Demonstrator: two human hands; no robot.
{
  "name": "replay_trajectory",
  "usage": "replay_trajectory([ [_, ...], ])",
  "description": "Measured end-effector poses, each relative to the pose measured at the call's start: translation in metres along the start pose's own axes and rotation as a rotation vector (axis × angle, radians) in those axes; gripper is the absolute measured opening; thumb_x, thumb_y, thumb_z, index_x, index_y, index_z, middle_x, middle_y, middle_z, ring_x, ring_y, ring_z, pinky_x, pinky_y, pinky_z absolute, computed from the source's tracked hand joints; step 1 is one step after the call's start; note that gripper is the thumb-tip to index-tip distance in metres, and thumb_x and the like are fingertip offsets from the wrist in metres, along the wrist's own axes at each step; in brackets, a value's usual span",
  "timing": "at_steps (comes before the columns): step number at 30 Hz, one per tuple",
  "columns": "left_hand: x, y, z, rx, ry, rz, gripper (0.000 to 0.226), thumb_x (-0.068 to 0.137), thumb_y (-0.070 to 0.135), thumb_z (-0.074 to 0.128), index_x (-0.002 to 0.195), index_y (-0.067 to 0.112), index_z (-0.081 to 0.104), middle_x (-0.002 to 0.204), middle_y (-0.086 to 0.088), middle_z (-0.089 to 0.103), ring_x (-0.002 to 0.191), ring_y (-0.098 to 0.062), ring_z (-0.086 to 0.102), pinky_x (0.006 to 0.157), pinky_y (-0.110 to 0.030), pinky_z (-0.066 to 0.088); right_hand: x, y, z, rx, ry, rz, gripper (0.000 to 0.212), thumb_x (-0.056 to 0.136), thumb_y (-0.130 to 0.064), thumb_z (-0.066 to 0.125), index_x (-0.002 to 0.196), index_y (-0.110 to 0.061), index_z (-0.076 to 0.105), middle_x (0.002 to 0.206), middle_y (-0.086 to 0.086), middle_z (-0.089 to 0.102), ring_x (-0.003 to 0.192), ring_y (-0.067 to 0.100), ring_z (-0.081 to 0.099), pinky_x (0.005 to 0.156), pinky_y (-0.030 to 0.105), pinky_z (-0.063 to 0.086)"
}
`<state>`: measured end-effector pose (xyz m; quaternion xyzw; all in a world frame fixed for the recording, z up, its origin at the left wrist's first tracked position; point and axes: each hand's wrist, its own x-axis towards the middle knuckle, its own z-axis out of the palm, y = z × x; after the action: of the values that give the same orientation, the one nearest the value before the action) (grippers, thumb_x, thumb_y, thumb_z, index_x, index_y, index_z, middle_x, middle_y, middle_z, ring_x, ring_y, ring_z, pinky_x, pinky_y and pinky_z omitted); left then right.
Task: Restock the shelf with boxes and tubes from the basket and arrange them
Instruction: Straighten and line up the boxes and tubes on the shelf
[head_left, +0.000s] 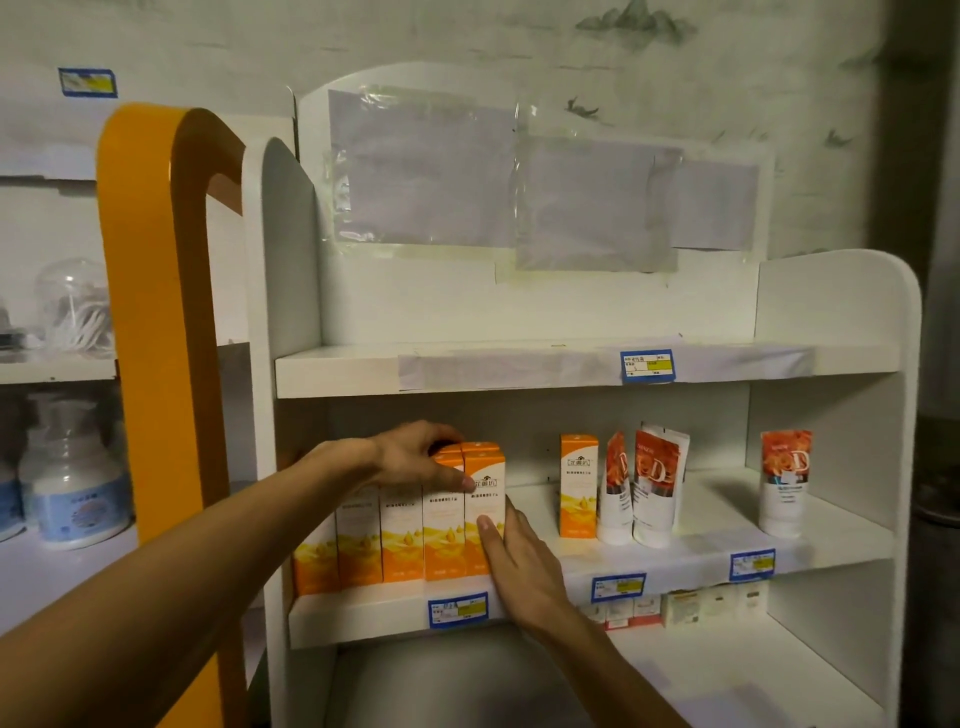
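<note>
A row of tall orange-and-white boxes (415, 530) stood upright and packed side by side at the left end of the middle shelf (675, 556), their lower halves deep orange with a droplet pattern and their upper halves white with a small logo. One more box of the same kind (578, 486) stood alone further right, apart from the row. Just beside it were two white tubes with red-orange printed tops (644, 486), leaning against each other, and a third such tube (784, 483) stood well apart near the shelf's right wall.

The left hand (415, 457) reached in from the left with the arm extended, draped over the tops of the rightmost boxes, fingers curled behind them and the thumb pressed on a front face, grasping them. The right hand (524, 566) came up from below, flat and unclenched, its fingers laid against the right side of the end box and the thumb on its front.

Blue price labels (457, 609) were stuck along the shelf edge.
</note>
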<state>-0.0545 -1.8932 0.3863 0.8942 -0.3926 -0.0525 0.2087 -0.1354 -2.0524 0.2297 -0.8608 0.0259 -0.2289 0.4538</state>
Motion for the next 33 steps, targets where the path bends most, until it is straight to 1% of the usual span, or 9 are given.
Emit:
replay_trajectory([
  [8, 0.000, 0.003, 0.002, 0.045, 0.022, -0.006, 0.067, 0.086, 0.050, 0.073, 0.142, 0.024, 0.046, 0.123, 0.004, 0.062, 0.104, -0.012, 0.065, 0.093, -0.034, 0.056, -0.002, -0.009, -0.012, 0.011, -0.060, 0.012, 0.055, 0.098, -0.066, 0.033, 0.147, -0.043, 0.032, 0.144, -0.013, 0.050, 0.130, 0.010, 0.050, 0.110, 0.044, 0.043],
  [13, 0.001, 0.003, 0.005, 0.095, 0.045, -0.007, 0.072, 0.086, 0.052, 0.072, 0.145, 0.023, 0.044, 0.126, 0.002, 0.061, 0.109, -0.015, 0.062, 0.098, -0.036, 0.054, -0.007, -0.009, -0.024, 0.100, -0.032, 0.005, 0.052, 0.096, -0.059, 0.048, 0.144, -0.040, 0.039, 0.144, -0.010, 0.050, 0.130, 0.009, 0.050, 0.107, 0.042, 0.048],
  [15, 0.001, 0.004, 0.005, 0.100, 0.048, -0.008, 0.072, 0.086, 0.052, 0.072, 0.145, 0.024, 0.043, 0.127, 0.002, 0.060, 0.110, -0.015, 0.061, 0.098, -0.035, 0.053, -0.010, -0.010, -0.038, 0.024, 0.071, -0.030, 0.052, 0.097, -0.052, 0.051, 0.145, -0.035, 0.041, 0.144, -0.012, 0.049, 0.128, 0.006, 0.050, 0.106, 0.038, 0.048],
  [18, 0.000, 0.006, 0.005, 0.081, 0.059, 0.000, 0.070, 0.085, 0.050, 0.073, 0.143, 0.023, 0.045, 0.125, 0.002, 0.061, 0.108, -0.014, 0.062, 0.097, -0.034, 0.053, -0.011, -0.012, -0.069, -0.194, 0.211, -0.185, 0.039, 0.099, -0.036, 0.055, 0.137, -0.034, 0.050, 0.136, -0.015, 0.054, 0.119, 0.000, 0.052, 0.102, 0.028, 0.049],
  [21, -0.001, 0.007, 0.005, 0.067, 0.089, 0.026, 0.063, 0.085, 0.046, 0.075, 0.137, 0.019, 0.052, 0.118, 0.004, 0.065, 0.103, -0.012, 0.065, 0.094, -0.033, 0.055, -0.008, -0.013, -0.102, -0.412, 0.309, -0.340, 0.034, 0.097, -0.024, 0.058, 0.130, -0.029, 0.058, 0.129, -0.012, 0.058, 0.117, 0.004, 0.052, 0.099, 0.023, 0.046],
  [25, -0.003, 0.005, 0.007, 0.033, 0.103, 0.025, 0.061, 0.082, 0.045, 0.078, 0.133, 0.019, 0.056, 0.113, 0.005, 0.067, 0.099, -0.011, 0.067, 0.093, -0.034, 0.057, 0.006, -0.015, -0.135, -0.683, 0.380, -0.476, 0.035, 0.093, -0.022, 0.061, 0.128, -0.022, 0.061, 0.127, -0.004, 0.060, 0.118, 0.014, 0.052, 0.100, 0.030, 0.044],
  [29, -0.003, 0.005, 0.007, -0.020, 0.086, -0.011, 0.061, 0.082, 0.043, 0.079, 0.133, 0.021, 0.053, 0.116, 0.003, 0.066, 0.102, -0.015, 0.067, 0.094, -0.037, 0.057, 0.028, -0.025, -0.152, -0.900, 0.275, -0.430, 0.055, 0.091, -0.032, 0.060, 0.144, -0.023, 0.045, 0.146, 0.000, 0.048, 0.140, 0.022, 0.036, 0.116, 0.042, 0.028],
  [31, -0.002, 0.003, 0.006, -0.069, 0.075, -0.032, 0.064, 0.080, 0.041, 0.081, 0.134, 0.022, 0.052, 0.116, 0.002, 0.065, 0.104, -0.015, 0.066, 0.095, -0.038, 0.056, 0.042, -0.033, -0.156, -0.943, 0.144, -0.292, 0.070, 0.090, -0.038, 0.063, 0.152, -0.024, 0.033, 0.154, 0.002, 0.040, 0.148, 0.025, 0.026, 0.122, 0.046, 0.014],
  [33, -0.003, 0.001, 0.007, -0.122, 0.072, -0.049, 0.066, 0.078, 0.040, 0.083, 0.133, 0.023, 0.051, 0.117, 0.003, 0.064, 0.105, -0.015, 0.066, 0.096, -0.038, 0.056, 0.055, -0.038, -0.156, -0.955, 0.025, -0.164, 0.074, 0.089, -0.042, 0.064, 0.152, -0.024, 0.030, 0.153, 0.003, 0.043, 0.147, 0.026, 0.028, 0.123, 0.052, 0.007],
])
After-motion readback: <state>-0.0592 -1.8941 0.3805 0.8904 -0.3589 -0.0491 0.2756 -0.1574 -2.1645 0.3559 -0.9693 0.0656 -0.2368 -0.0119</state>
